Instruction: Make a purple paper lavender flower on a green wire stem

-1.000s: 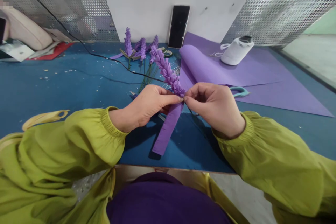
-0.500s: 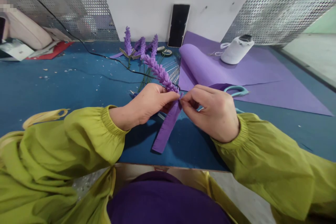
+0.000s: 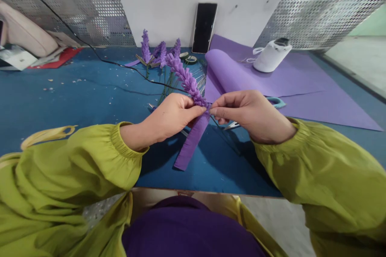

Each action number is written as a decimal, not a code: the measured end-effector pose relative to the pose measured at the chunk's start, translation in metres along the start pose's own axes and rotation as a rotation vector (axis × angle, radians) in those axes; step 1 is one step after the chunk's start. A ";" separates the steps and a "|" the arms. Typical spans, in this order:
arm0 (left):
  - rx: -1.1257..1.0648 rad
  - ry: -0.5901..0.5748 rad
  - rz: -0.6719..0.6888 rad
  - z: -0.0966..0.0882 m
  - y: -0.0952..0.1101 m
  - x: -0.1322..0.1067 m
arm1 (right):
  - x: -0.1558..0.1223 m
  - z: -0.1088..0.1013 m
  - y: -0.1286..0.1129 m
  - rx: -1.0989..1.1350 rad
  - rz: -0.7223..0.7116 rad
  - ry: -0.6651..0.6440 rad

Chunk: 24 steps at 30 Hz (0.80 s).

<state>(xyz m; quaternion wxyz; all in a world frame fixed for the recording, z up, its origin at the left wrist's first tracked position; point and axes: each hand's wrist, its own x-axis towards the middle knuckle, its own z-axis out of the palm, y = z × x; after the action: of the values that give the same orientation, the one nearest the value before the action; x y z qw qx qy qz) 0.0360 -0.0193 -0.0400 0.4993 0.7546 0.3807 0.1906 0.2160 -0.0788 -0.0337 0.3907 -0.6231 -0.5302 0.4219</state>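
Head view, purple flower spike (image 3: 187,79) beyond left fingers (image 3: 196,111) gripping its base, right fingers (image 3: 222,112) pinching there too

No lettering, brand or number legible. Smartphone (image 3: 204,28): dark screen, no characters made out. White spool (image 3: 271,58), right of smartphone: dark marks around upper end, unreadable. White card (image 3: 18,57), well left of smartphone: one dark mark, too small to read.
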 end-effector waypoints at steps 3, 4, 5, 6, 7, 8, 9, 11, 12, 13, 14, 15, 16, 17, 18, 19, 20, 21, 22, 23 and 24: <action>0.047 0.011 0.033 -0.001 0.002 -0.001 | 0.002 -0.001 0.002 0.068 0.036 -0.025; 0.053 0.011 0.038 -0.001 0.003 -0.001 | 0.003 -0.001 0.002 0.091 0.047 -0.033; 0.054 0.007 0.041 -0.001 0.003 -0.002 | 0.003 -0.002 0.002 0.113 0.061 -0.043; 0.052 -0.001 0.043 -0.001 0.004 -0.002 | 0.004 -0.003 0.002 0.135 0.079 -0.052; 0.047 -0.011 0.045 -0.001 0.004 -0.002 | 0.004 -0.003 0.002 0.159 0.100 -0.061; 0.038 -0.019 0.046 -0.001 0.005 -0.002 | 0.004 -0.004 0.002 0.187 0.124 -0.071; 0.026 -0.026 0.044 -0.002 0.005 -0.002 | 0.004 -0.005 0.003 0.216 0.150 -0.084; -0.012 -0.040 0.026 -0.001 0.006 -0.002 | 0.005 -0.007 0.004 0.267 0.199 -0.118; -0.040 -0.050 0.013 -0.001 0.006 -0.002 | 0.005 -0.008 0.004 0.284 0.219 -0.134; -0.069 -0.058 -0.001 -0.001 0.006 -0.001 | 0.006 -0.008 0.005 0.295 0.236 -0.146; -0.096 -0.063 -0.011 -0.001 0.006 -0.001 | 0.006 -0.008 0.006 0.300 0.247 -0.153; -0.117 -0.066 -0.015 0.000 0.005 0.000 | 0.006 -0.008 0.006 0.299 0.252 -0.154; -0.131 -0.065 -0.013 0.000 0.004 0.000 | 0.006 -0.007 0.007 0.298 0.252 -0.150; -0.138 -0.063 -0.008 0.000 0.003 0.000 | 0.006 -0.006 0.007 0.298 0.243 -0.140; -0.139 -0.061 -0.005 0.000 0.002 0.000 | 0.005 -0.004 0.007 0.299 0.228 -0.127; -0.138 -0.059 -0.004 0.000 0.002 0.000 | 0.005 -0.001 0.007 0.300 0.206 -0.114; -0.136 -0.056 -0.008 0.000 0.001 0.000 | 0.004 0.001 0.007 0.303 0.181 -0.098; -0.137 -0.052 -0.014 0.001 0.001 0.000 | 0.003 0.003 0.007 0.306 0.156 -0.082; -0.148 -0.051 -0.021 0.001 0.001 0.000 | 0.001 0.006 0.007 0.311 0.136 -0.066; -0.176 -0.056 -0.028 0.001 0.001 0.000 | 0.000 0.007 0.007 0.315 0.122 -0.051; -0.222 -0.067 -0.041 0.002 0.001 0.000 | 0.000 0.008 0.006 0.321 0.114 -0.038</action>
<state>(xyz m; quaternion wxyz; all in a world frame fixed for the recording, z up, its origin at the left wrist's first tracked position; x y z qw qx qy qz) 0.0374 -0.0208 -0.0394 0.5960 0.6927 0.3558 0.1959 0.2102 -0.0798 -0.0425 0.4504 -0.5735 -0.4272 0.5345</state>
